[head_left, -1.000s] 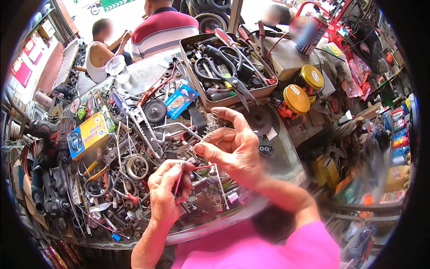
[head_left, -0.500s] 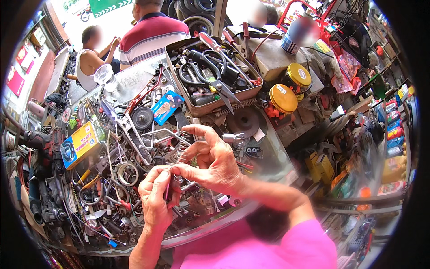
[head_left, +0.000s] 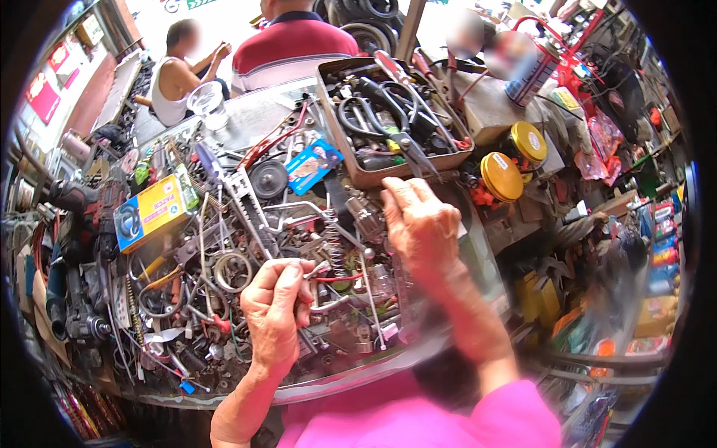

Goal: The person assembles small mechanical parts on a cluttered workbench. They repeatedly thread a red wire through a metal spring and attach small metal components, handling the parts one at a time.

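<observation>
My left hand (head_left: 275, 313) is above the cluttered bench, thumb and forefinger pinched on a small silver metal piece (head_left: 320, 269) whose exact kind I cannot make out. A red strip or wire lies just beyond it. My right hand (head_left: 424, 231) reaches over the bench near the front of the metal toolbox (head_left: 366, 179), back of the hand upward. Its fingers are bent and loosely apart, with nothing visible in them; the thumb is hidden. Between the hands lies a coil spring (head_left: 334, 246). Scissors (head_left: 407, 142) and other tools fill the toolbox.
A yellow-and-blue box (head_left: 153, 213), a blue card (head_left: 314, 166) and a roll of tape (head_left: 233, 270) lie among metal parts. Yellow-lidded jars (head_left: 500, 177) and a spray can (head_left: 532, 73) stand at right. A power drill (head_left: 82, 205) is at left. Two people sit beyond the bench.
My hands were together; now they are apart. The right hand has moved right and away from me toward the toolbox, while the left stays pinched. The view has shifted, moving the bench rightward.
</observation>
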`<action>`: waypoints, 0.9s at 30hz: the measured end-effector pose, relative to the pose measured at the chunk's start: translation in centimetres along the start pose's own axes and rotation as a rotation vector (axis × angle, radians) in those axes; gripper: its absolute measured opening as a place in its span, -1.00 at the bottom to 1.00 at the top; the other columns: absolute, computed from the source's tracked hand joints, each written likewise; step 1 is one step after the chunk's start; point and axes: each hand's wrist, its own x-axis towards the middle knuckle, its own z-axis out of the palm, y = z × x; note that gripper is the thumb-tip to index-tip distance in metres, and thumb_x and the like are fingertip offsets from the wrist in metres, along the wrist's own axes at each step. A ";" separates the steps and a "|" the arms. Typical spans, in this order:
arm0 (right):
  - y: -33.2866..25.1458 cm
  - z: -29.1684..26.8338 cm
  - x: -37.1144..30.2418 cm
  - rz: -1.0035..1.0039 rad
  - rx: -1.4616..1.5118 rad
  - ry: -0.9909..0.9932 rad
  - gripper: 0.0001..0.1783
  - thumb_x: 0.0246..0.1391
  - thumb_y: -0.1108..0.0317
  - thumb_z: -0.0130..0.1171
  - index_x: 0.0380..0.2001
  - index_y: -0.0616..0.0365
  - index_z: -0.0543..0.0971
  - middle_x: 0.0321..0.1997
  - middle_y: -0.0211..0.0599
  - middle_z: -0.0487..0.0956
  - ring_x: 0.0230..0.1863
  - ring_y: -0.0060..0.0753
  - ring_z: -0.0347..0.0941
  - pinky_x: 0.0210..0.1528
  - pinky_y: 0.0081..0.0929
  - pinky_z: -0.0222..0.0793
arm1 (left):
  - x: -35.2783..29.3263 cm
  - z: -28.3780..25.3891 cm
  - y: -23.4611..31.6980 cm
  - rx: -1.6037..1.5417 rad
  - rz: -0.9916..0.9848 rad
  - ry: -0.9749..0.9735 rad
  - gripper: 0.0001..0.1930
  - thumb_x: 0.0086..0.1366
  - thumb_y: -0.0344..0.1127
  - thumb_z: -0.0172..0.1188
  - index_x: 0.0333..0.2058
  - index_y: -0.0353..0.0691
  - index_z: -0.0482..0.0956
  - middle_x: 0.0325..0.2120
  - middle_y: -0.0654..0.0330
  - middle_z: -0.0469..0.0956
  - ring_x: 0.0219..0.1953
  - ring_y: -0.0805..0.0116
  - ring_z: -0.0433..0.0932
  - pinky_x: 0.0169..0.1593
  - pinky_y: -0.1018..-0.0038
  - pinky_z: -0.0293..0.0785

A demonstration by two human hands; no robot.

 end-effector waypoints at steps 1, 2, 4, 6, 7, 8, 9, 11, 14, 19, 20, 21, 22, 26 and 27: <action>0.5 0.4 -0.1 -0.016 -0.080 -0.006 -0.74 0.00 0.38 0.15 -0.17 0.08 0.55 -0.27 -0.28 0.56 -0.53 -0.18 0.54 -0.50 -0.30 0.43 | 0.1 -0.1 -0.3 0.028 0.021 0.009 -0.80 0.35 -0.30 0.02 -0.31 -0.32 0.53 -0.67 0.34 0.42 -0.78 0.70 0.21 -0.72 0.75 0.04; 1.0 0.8 -0.3 -0.032 -0.161 -0.017 -0.66 -0.06 0.45 0.14 -0.13 0.08 0.55 -0.15 -0.28 0.56 -0.52 -0.19 0.56 -0.49 -0.31 0.45 | 0.1 -0.1 -0.4 0.025 0.016 0.010 -0.80 0.35 -0.30 0.03 -0.31 -0.32 0.53 -0.66 0.34 0.43 -0.78 0.70 0.21 -0.72 0.76 0.04; 1.3 0.9 -0.5 -0.060 -0.238 -0.049 -0.64 -0.11 0.49 0.12 -0.14 0.13 0.54 -0.09 -0.21 0.55 -0.49 -0.19 0.57 -0.48 -0.35 0.45 | 0.0 -0.1 -0.1 0.018 0.014 0.011 -0.81 0.35 -0.31 0.03 -0.31 -0.31 0.53 -0.66 0.34 0.43 -0.78 0.71 0.21 -0.72 0.77 0.03; 1.0 0.5 -0.3 -0.083 -0.309 -0.101 -0.70 -0.15 0.50 0.13 -0.23 0.14 0.52 -0.13 -0.19 0.55 -0.49 -0.20 0.57 -0.49 -0.37 0.45 | 0.0 -0.1 -0.2 0.023 0.016 0.005 -0.81 0.35 -0.31 0.03 -0.31 -0.31 0.54 -0.65 0.33 0.43 -0.77 0.71 0.22 -0.72 0.77 0.04; 0.8 0.3 -0.2 -0.085 -0.335 -0.138 -0.74 -0.16 0.51 0.13 -0.28 0.14 0.50 -0.15 -0.20 0.54 -0.50 -0.21 0.57 -0.50 -0.37 0.45 | 0.0 -0.2 -0.1 0.026 0.015 0.004 -0.81 0.35 -0.31 0.03 -0.31 -0.31 0.54 -0.65 0.33 0.44 -0.77 0.71 0.22 -0.71 0.77 0.04; 0.7 0.2 -0.1 -0.086 -0.364 -0.174 -0.77 -0.17 0.51 0.13 -0.33 0.13 0.49 -0.18 -0.20 0.54 -0.50 -0.21 0.56 -0.50 -0.38 0.45 | 0.0 -0.2 -0.1 0.016 0.006 -0.002 -0.81 0.35 -0.32 0.03 -0.30 -0.33 0.53 -0.64 0.34 0.44 -0.75 0.71 0.23 -0.69 0.77 0.07; 0.7 0.0 -0.1 -0.082 -0.367 -0.199 -0.79 -0.17 0.52 0.14 -0.36 0.12 0.47 -0.20 -0.21 0.52 -0.51 -0.21 0.56 -0.51 -0.37 0.44 | -0.1 -0.2 0.0 0.007 -0.003 -0.007 -0.81 0.35 -0.33 0.04 -0.30 -0.34 0.53 -0.64 0.34 0.44 -0.73 0.72 0.23 -0.66 0.77 0.09; 0.8 -0.1 0.1 -0.072 -0.373 -0.246 -0.81 -0.18 0.53 0.15 -0.42 0.10 0.43 -0.26 -0.23 0.49 -0.52 -0.21 0.55 -0.51 -0.37 0.44 | -0.1 -0.3 0.0 -0.004 -0.013 -0.012 -0.82 0.35 -0.34 0.04 -0.29 -0.35 0.53 -0.63 0.35 0.44 -0.71 0.72 0.23 -0.64 0.77 0.12; 1.1 -0.3 0.1 -0.085 -0.324 -0.242 -0.82 -0.20 0.55 0.14 -0.44 0.13 0.43 -0.26 -0.18 0.42 -0.53 -0.16 0.54 -0.52 -0.32 0.42 | -0.1 -0.2 0.0 -0.002 -0.024 -0.010 -0.81 0.35 -0.33 0.05 -0.30 -0.36 0.54 -0.62 0.34 0.44 -0.72 0.72 0.23 -0.64 0.77 0.13; 0.7 -0.7 0.1 -0.104 -0.188 -0.186 -0.82 -0.22 0.59 0.12 -0.44 0.16 0.46 -0.21 -0.14 0.43 -0.53 -0.12 0.53 -0.50 -0.26 0.42 | -0.2 -0.2 0.0 -0.008 -0.032 -0.036 -0.82 0.34 -0.33 0.06 -0.29 -0.35 0.55 -0.62 0.34 0.44 -0.72 0.72 0.24 -0.65 0.76 0.14; 0.4 -0.8 0.1 -0.125 -0.156 -0.169 -0.75 -0.23 0.58 0.13 -0.35 0.17 0.51 -0.20 -0.21 0.44 -0.53 -0.15 0.52 -0.51 -0.29 0.42 | -0.2 -0.2 0.0 -0.006 -0.033 -0.038 -0.82 0.34 -0.33 0.06 -0.28 -0.35 0.55 -0.62 0.34 0.44 -0.72 0.72 0.24 -0.65 0.76 0.14; 0.1 -0.8 -0.1 -0.120 -0.123 -0.141 -0.72 -0.22 0.57 0.14 -0.31 0.16 0.52 -0.19 -0.23 0.44 -0.54 -0.17 0.52 -0.51 -0.30 0.42 | -0.3 -0.2 0.0 -0.004 -0.035 -0.040 -0.82 0.34 -0.33 0.06 -0.28 -0.35 0.55 -0.62 0.34 0.44 -0.72 0.72 0.24 -0.65 0.76 0.14; -0.3 -0.7 -0.2 -0.115 -0.090 -0.113 -0.69 -0.20 0.56 0.16 -0.27 0.15 0.52 -0.18 -0.25 0.44 -0.55 -0.18 0.52 -0.51 -0.31 0.41 | -0.3 -0.3 0.0 -0.011 -0.037 -0.044 -0.81 0.34 -0.33 0.07 -0.28 -0.35 0.55 -0.62 0.34 0.44 -0.71 0.72 0.24 -0.64 0.76 0.14; -2.0 -0.4 -0.4 -0.186 0.141 0.078 -0.70 -0.08 0.46 0.26 -0.19 0.14 0.55 -0.32 -0.30 0.49 -0.62 -0.27 0.48 -0.64 -0.40 0.37 | -0.4 -0.3 0.1 -0.003 -0.013 -0.043 -0.81 0.34 -0.33 0.07 -0.28 -0.35 0.55 -0.62 0.34 0.44 -0.71 0.72 0.25 -0.64 0.75 0.15; -2.4 -0.2 -0.6 -0.210 0.228 0.087 -0.73 -0.06 0.44 0.26 -0.21 0.15 0.56 -0.37 -0.31 0.49 -0.64 -0.28 0.47 -0.67 -0.42 0.36 | -0.3 -0.3 0.0 0.001 -0.006 -0.043 -0.82 0.34 -0.33 0.07 -0.28 -0.34 0.55 -0.61 0.34 0.44 -0.71 0.72 0.25 -0.64 0.76 0.15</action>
